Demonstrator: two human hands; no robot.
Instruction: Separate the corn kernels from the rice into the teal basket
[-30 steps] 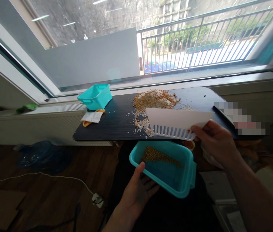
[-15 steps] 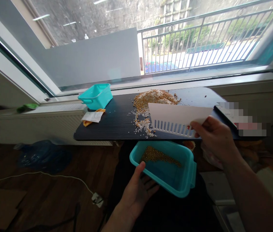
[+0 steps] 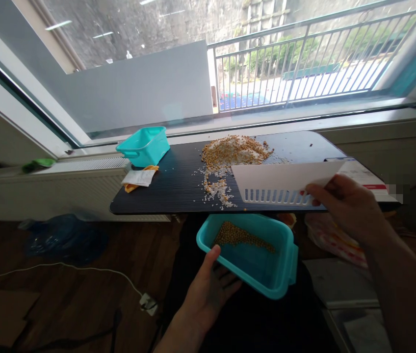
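Note:
My left hand (image 3: pixel 211 284) grips the near left rim of a turquoise plastic basin (image 3: pixel 289 260), thumb over the edge and fingers underneath. Soybeans (image 3: pixel 235 234) lie along the far side of its floor. My right hand (image 3: pixel 348 201) pinches a white slotted plastic sheet (image 3: pixel 285 176) by its right end. The sheet is held over the dark tabletop, slots toward me. To its left and behind it, a heap of soybeans mixed with white rice-like grains (image 3: pixel 235 149) sits on the table. Loose white grains (image 3: pixel 221 191) trail from the heap toward the front edge.
A second turquoise basin (image 3: pixel 145 147) stands on the left of the dark table (image 3: pixel 178 176), with a white and orange cloth (image 3: pixel 140 177) before it. A white box (image 3: pixel 366 179) lies at the right end. Below left are a power strip (image 3: pixel 148 304) and a blue plastic bottle (image 3: pixel 66 240).
My right hand has carried the slotted sheet to the right, away from the heap and trail of grains. My left hand and the basin are nearly still.

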